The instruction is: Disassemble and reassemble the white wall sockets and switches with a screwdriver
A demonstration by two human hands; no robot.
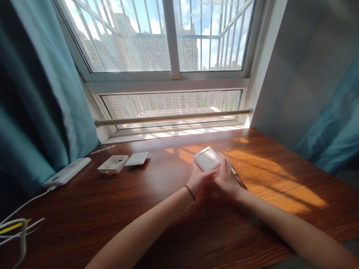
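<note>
A white wall socket (207,159) with slotted holes in its face is held up over the table, tilted toward me. My left hand (198,177) is closed round its lower left side. On the right edge, my right hand (226,178) grips the same socket, and the two hands meet below it. A screwdriver (235,172) lies on the table just beyond my right hand, partly hidden by it. To the left sit an open white mounting box (113,164) and a flat white cover plate (137,158), with small screws (137,171) in front of the plate.
A white power strip (68,172) with a cable (28,205) lies at the left by the blue curtain (50,86). More white cables and a yellow strip (14,226) are at the near left. The wooden table (157,209) ends at a barred window; a rail (174,118) crosses it.
</note>
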